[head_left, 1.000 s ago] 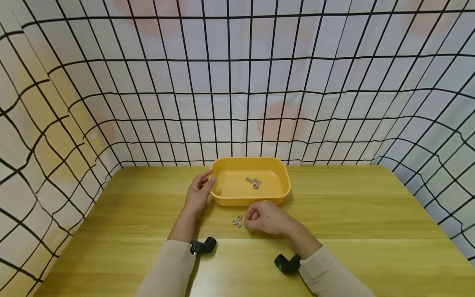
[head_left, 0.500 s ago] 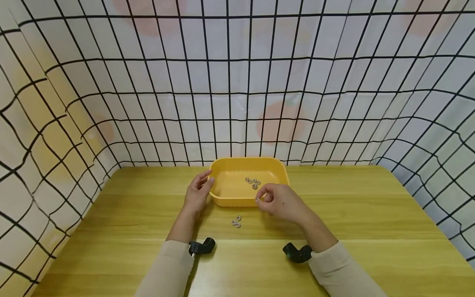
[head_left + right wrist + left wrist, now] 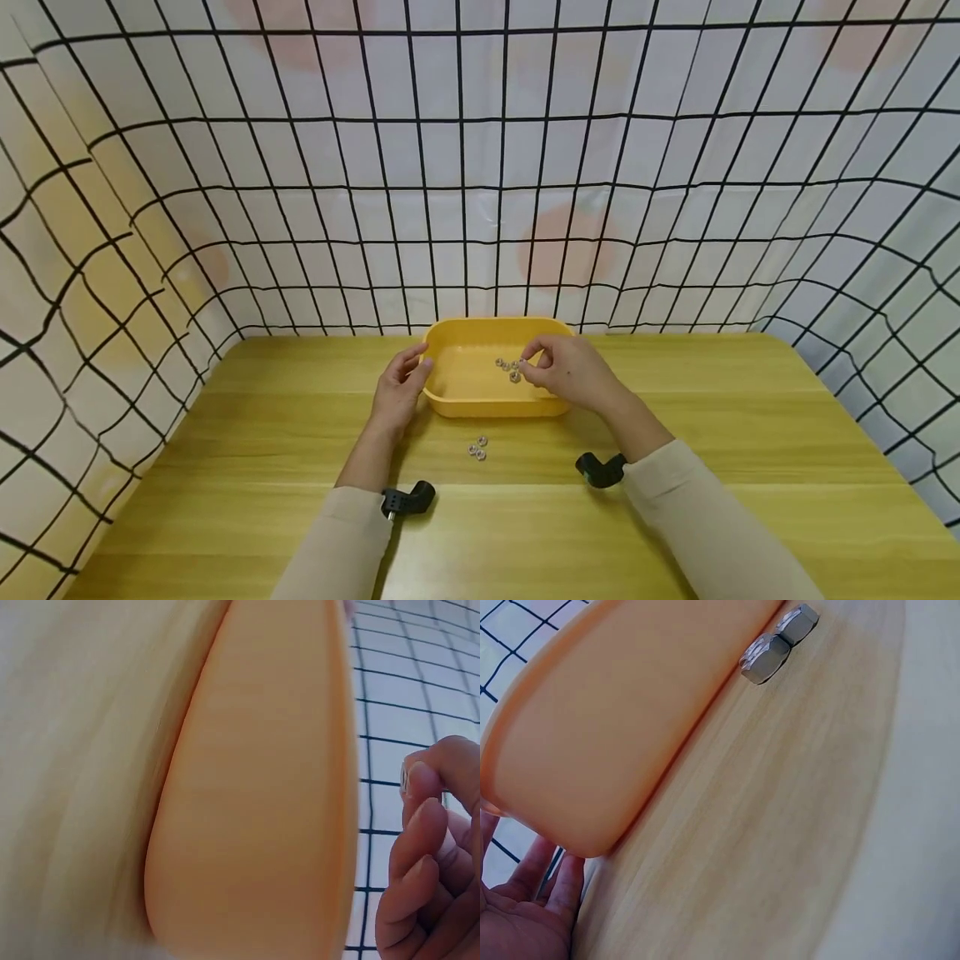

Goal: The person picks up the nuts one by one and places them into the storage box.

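Note:
A yellow plastic tray (image 3: pixel 468 408) with a raised rim stands on the wooden table. Inside it lie several metal hex nuts (image 3: pixel 514 377), grouped right of the middle. My right hand (image 3: pixel 573 371) is over the tray's right part, thumb and forefinger pinching a small nut (image 3: pixel 405 780), mostly hidden by the fingertips. At the tray's left end my left hand (image 3: pixel 397 396) rests with its fingers against the outer wall and rim. Three more hex nuts (image 3: pixel 481 454) sit on the table in front of the tray; two show in the left wrist view.
The wooden table (image 3: pixel 300 450) runs out to both sides of the tray. Behind it and at the sides hangs a white cloth with a black grid (image 3: pixel 480 208). Black wrist cameras (image 3: pixel 408 498) are strapped on both wrists.
My right hand has lifted from the table beside the loose nuts and moved forward over the tray, carrying the pinched nut. My left hand has stayed at the tray's left end.

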Motion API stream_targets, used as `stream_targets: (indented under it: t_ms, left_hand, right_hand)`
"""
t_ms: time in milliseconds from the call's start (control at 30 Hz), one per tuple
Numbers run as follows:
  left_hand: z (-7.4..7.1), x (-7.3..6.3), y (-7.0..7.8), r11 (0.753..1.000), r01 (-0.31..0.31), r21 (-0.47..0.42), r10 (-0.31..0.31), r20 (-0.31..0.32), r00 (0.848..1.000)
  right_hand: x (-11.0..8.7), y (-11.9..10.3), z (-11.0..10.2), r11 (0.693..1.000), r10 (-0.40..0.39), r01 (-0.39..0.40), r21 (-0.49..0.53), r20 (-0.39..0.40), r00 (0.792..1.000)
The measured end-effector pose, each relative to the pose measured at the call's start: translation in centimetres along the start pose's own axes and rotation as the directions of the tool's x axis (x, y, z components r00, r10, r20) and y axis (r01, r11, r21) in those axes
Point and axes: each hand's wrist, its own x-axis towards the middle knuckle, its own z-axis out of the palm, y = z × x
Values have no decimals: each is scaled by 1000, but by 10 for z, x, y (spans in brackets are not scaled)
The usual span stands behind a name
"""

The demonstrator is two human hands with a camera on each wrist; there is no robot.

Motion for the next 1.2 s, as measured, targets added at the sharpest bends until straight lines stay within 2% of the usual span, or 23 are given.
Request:
stream_targets:
  t_ms: [200, 400, 567, 833, 1200]
  left_hand:
    - [0, 2, -3, 1000, -5, -11, 5, -9, 1000]
    - [0, 0, -4, 1000, -5, -10, 5, -12, 1000]
    - [1, 0, -2, 1000, 3, -17, -4, -4, 1000]
    - [1, 2, -1, 1000, 7, -25, -7, -12, 1000]
    - [1, 3, 0, 999, 21, -34, -21, -12, 1000]
  right_hand:
    - [24, -1, 9, 999, -15, 16, -42, 12, 1000]
    - [38, 0, 23, 1000, 3, -3, -6, 38, 999]
    - [43, -1, 31, 999, 29, -30, 15, 51, 998]
    - [50, -5, 43, 1000, 21, -21, -1, 58, 998]
    - [56, -10, 52, 997, 69, -73, 38, 96, 993]
